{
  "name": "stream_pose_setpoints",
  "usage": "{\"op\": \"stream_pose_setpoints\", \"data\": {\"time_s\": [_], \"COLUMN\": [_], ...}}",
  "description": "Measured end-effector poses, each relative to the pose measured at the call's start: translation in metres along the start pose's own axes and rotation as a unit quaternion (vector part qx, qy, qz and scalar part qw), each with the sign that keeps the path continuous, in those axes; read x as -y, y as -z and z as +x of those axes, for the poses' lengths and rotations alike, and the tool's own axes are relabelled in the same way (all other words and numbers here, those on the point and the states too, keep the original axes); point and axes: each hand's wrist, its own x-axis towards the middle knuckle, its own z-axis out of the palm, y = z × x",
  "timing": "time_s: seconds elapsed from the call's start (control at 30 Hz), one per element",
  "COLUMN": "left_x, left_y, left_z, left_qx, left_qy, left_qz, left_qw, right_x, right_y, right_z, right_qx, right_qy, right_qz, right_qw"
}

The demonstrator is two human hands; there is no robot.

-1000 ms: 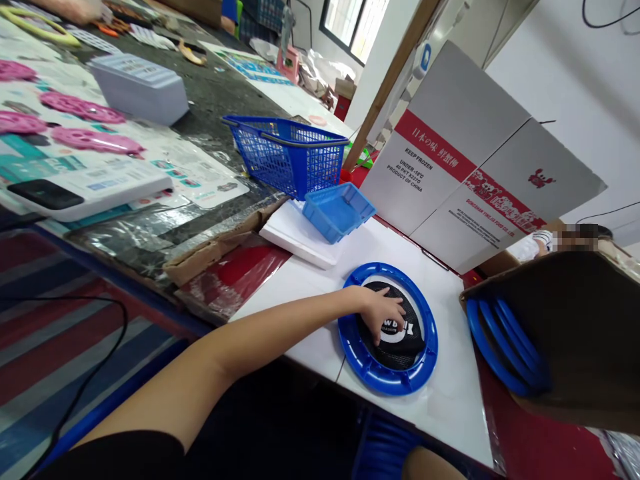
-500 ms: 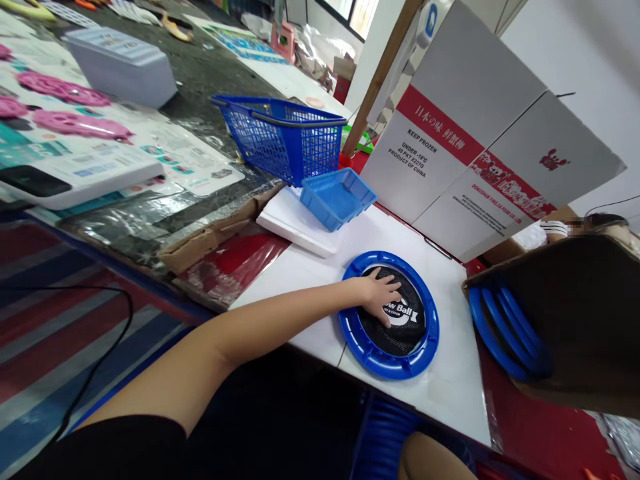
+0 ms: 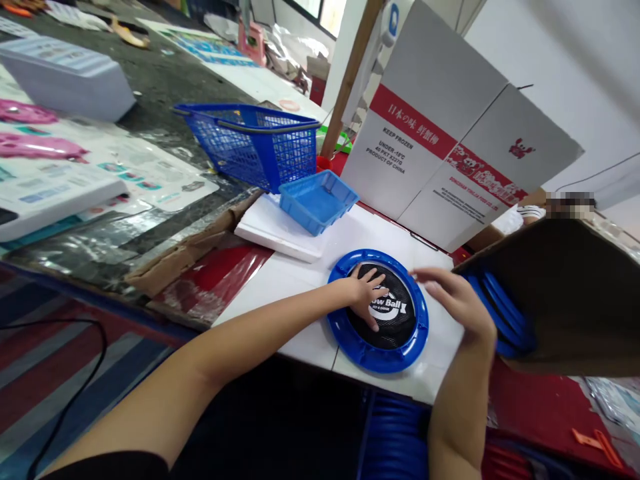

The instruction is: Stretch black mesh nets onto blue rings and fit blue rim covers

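Note:
A blue ring disc with a black mesh centre (image 3: pixel 379 347) lies flat on the white board (image 3: pixel 280 287). My left hand (image 3: pixel 364 297) rests open on the mesh, fingers spread over its left side. My right hand (image 3: pixel 453 297) hovers open over the disc's right rim, fingers stretched toward the left, holding nothing. White lettering shows on the mesh between the two hands.
A cardboard box (image 3: pixel 565 300) at right holds more blue rings (image 3: pixel 500 313). A small blue tray (image 3: pixel 317 200) sits on a white foam slab (image 3: pixel 270 230); a blue wire basket (image 3: pixel 250 143) stands behind. A white printed carton (image 3: pixel 450 147) walls the back. Pink parts lie far left.
My right hand has come into view from below and now reaches over the disc's right rim. My left hand has stayed on the mesh, shifting slightly left.

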Motion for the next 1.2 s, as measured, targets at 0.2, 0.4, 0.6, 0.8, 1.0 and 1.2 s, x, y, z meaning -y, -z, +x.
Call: {"op": "stream_pose_setpoints", "data": {"time_s": [0.2, 0.4, 0.6, 0.8, 1.0, 1.2], "left_x": [-0.005, -0.012, -0.015, -0.014, 0.001, 0.007], "left_y": [-0.008, -0.005, 0.001, 0.007, 0.013, 0.014], "left_z": [-0.002, -0.008, -0.013, -0.016, -0.015, -0.012], "left_qx": [-0.071, -0.057, -0.026, -0.017, -0.003, -0.034], "left_qy": [-0.021, 0.006, 0.03, 0.018, -0.024, -0.047], "left_qz": [0.043, 0.087, 0.122, 0.127, 0.106, 0.105], "left_qw": [0.996, 0.995, 0.992, 0.992, 0.994, 0.993], "right_x": [-0.099, -0.109, -0.105, -0.101, -0.096, -0.098], "right_y": [-0.066, -0.082, -0.079, -0.088, -0.093, -0.099], "right_z": [0.055, 0.032, 0.03, 0.029, 0.029, 0.03], "right_qx": [-0.081, -0.079, -0.047, -0.077, -0.071, -0.068], "right_qy": [-0.156, -0.178, -0.198, -0.085, -0.004, 0.047], "right_qz": [-0.044, -0.021, -0.013, -0.07, -0.074, -0.075], "right_qw": [0.983, 0.981, 0.979, 0.991, 0.995, 0.994]}}
